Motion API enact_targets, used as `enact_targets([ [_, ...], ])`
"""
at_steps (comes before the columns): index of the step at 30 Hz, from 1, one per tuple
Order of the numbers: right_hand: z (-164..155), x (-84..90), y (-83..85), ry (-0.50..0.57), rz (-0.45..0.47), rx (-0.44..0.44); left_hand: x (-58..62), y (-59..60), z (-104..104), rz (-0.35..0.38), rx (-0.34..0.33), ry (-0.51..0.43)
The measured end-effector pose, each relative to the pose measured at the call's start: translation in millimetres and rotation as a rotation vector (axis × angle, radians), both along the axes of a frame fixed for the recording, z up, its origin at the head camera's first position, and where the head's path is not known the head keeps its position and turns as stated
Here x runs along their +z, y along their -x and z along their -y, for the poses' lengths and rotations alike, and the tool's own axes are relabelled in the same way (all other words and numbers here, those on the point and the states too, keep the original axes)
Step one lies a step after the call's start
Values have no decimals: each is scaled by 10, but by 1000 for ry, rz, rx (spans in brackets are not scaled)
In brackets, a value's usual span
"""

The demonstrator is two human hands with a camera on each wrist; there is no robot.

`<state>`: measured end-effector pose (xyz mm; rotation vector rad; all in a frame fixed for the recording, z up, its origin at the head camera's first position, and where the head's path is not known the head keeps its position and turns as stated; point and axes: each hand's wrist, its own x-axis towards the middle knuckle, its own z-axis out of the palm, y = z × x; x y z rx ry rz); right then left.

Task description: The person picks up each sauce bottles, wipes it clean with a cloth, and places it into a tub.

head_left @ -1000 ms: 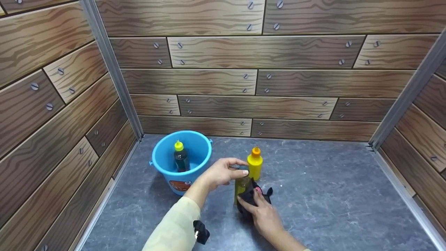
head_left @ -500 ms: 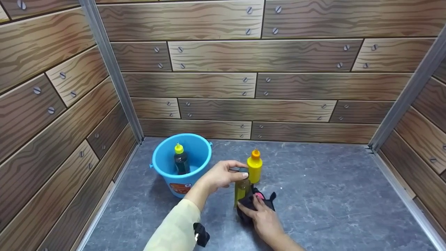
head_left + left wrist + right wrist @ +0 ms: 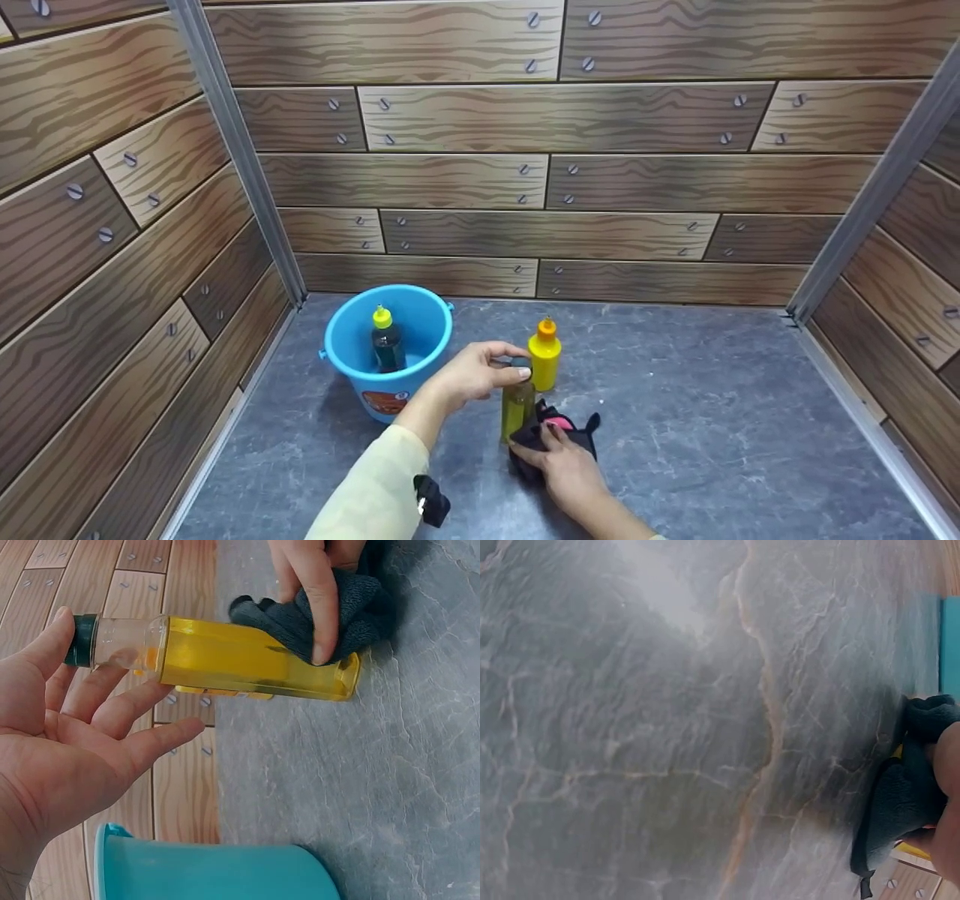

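Head view: left hand (image 3: 471,373) curled over the dark cap of a clear glass bottle of yellow oil (image 3: 516,405), thumb and fingertips pinching the top, bottle upright on the grey marbled stone floor (image 3: 712,442). Right hand (image 3: 568,472) pressing a dark grey cloth with a pink patch (image 3: 559,439) against the bottle's lower side, fingers bent round the cloth. Just behind, touching or nearly touching the bottle, a yellow plastic squeeze bottle with an orange nozzle (image 3: 544,354). To the left, a light blue plastic bucket (image 3: 352,367) holding a dark bottle with a yellow cap (image 3: 386,341).

Left wrist view: same oil bottle (image 3: 247,660) across the frame, thumb on the cap, other fingers (image 3: 120,701) spread loosely under the neck; cloth (image 3: 337,615) pinned to the glass by one finger of the right hand (image 3: 311,585).

Compared with a second ago: grip on the cap unchanged, bottle in the same spot, right hand and cloth slid slightly lower and to the right along the bottle's base, more of the yellow glass showing above the cloth.

Right wrist view: mostly stone floor, cloth (image 3: 904,795) at the right edge, finger pose unclear.
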<state>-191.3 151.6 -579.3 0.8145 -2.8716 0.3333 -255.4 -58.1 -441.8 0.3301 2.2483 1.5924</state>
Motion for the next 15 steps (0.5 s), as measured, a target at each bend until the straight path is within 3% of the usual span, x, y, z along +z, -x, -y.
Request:
enact_targets([
  [10, 19, 86, -28, -58, -18, -13, 9, -38, -9, -18, 5, -3],
  [15, -35, 115, -38, -41, 7, -92, 3, -52, -27, -45, 2, -12],
])
